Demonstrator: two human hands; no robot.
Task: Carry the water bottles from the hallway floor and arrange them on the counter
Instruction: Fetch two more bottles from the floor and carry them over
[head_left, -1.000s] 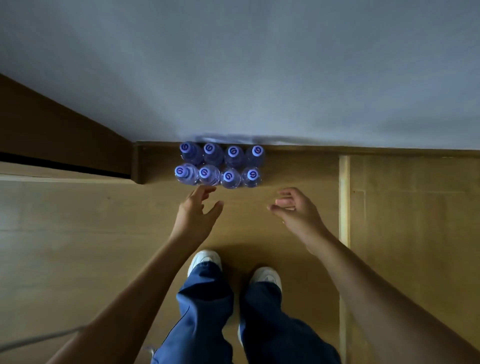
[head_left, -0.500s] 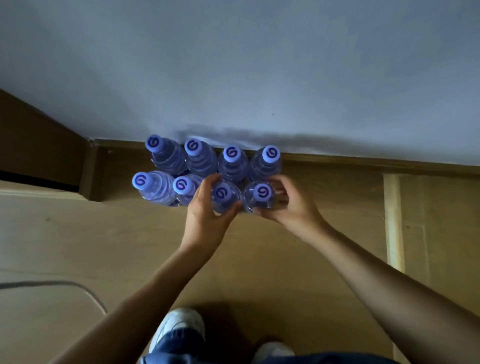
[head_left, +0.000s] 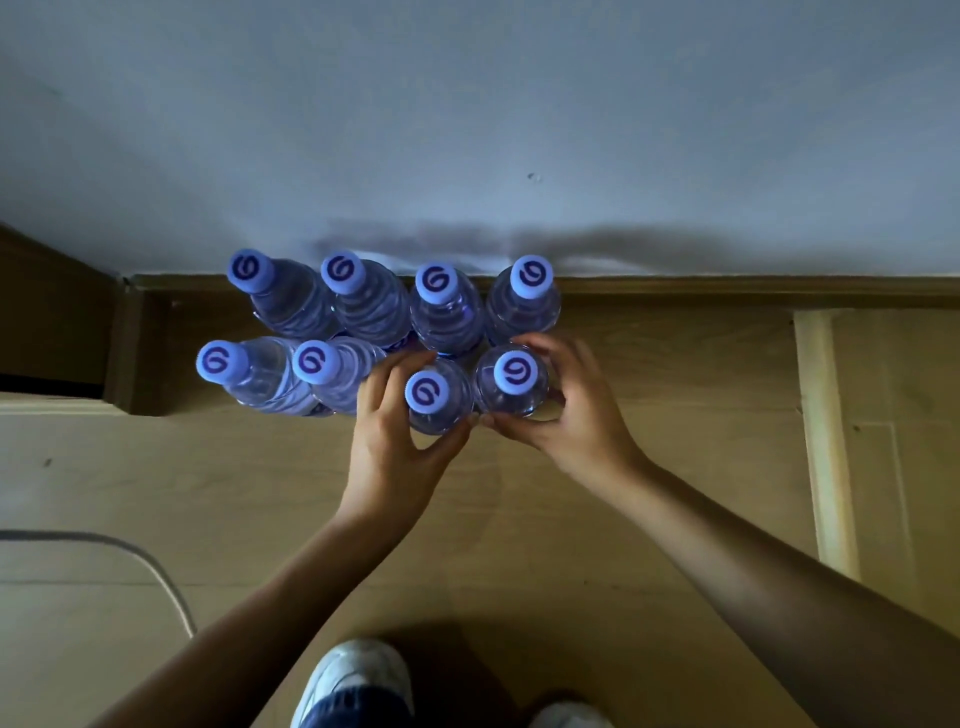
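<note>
Caps (head_left: 426, 391) with purple swirl logo, hands (head_left: 395, 447) gripping

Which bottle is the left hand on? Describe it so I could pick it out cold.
Against the pale grey wall, eight clear plastic water bottles with blue caps stand in two rows of four on the wooden floor. In the near row, it is the third bottle from the left. Only that one has the left hand curled round it.
</note>
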